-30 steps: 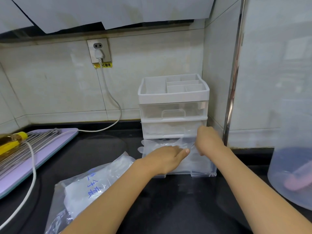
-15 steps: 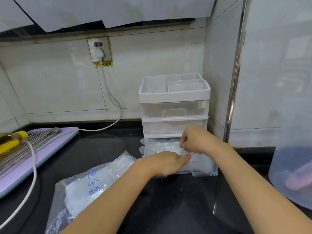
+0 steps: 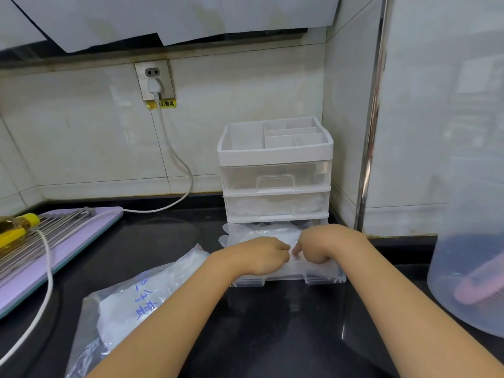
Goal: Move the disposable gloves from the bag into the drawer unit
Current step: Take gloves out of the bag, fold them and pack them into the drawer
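black counter (image 3: 272, 323): drawer unit (image 3: 275, 156), bag (image 3: 122, 309)

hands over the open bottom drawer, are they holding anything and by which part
Both the left hand and right hand press on the gloves; a real grasp cannot be told.

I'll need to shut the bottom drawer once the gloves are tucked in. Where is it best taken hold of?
Judging by its pose, take the bottom drawer by its clear front wall, coming from the front toward the drawer unit. It is pulled straight out along the counter, so a level push should slide it home. Tuck in the gloves spilling over its left edge first.
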